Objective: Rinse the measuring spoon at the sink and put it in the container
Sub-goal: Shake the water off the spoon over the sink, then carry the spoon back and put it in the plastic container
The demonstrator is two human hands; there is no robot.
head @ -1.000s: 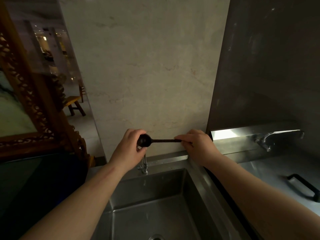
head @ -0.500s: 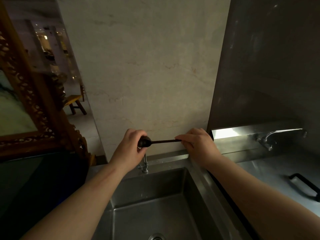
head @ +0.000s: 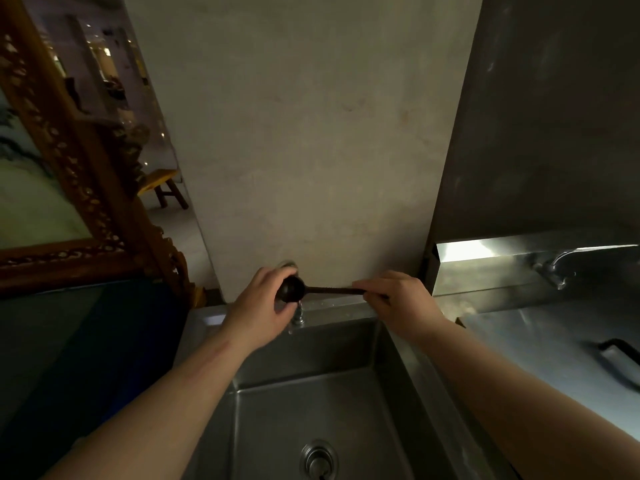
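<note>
**sinkwatcher:** ok so where's the spoon at right now?

**dishpit_dan:** The measuring spoon (head: 313, 290) is up over the back rim of the sink (head: 311, 403), held level, with the tap (head: 298, 315) right under its bowl. It's black, the round bowl end points toward the left side of the sink and the thin handle runs off toward the right side.

**sinkwatcher:** both hands on it?

**dishpit_dan:** Yep. The right hand (head: 398, 303) is pinched shut on the far end of the handle, thumb and fingers together around it, knuckles up. The left hand (head: 265, 306) is curled around the bowl end, fingers wrapped over the top and behind it, thumb down near the tap. It's touching the bowl for sure, more cupping than clamping from what I can see.

**sinkwatcher:** water running?

**dishpit_dan:** Can't tell honestly, it's dim. There's a little glint just below the tap spout, but I wouldn't swear to it. The sink basin looks like bare steel with the drain (head: 318, 459) at the bottom, straight below the tap.

**sinkwatcher:** anything else around the sink?

**dishpit_dan:** To the right of the sink there's a steel table (head: 540, 355) with a dark handle-shaped thing (head: 623, 362) lying on it near the frame edge, and a second tap (head: 568, 261) on the backsplash beyond it. Behind the sink is a plain pale wall (head: 311, 133). Off to the left of the sink stands a carved wooden frame (head: 69, 161).
</note>
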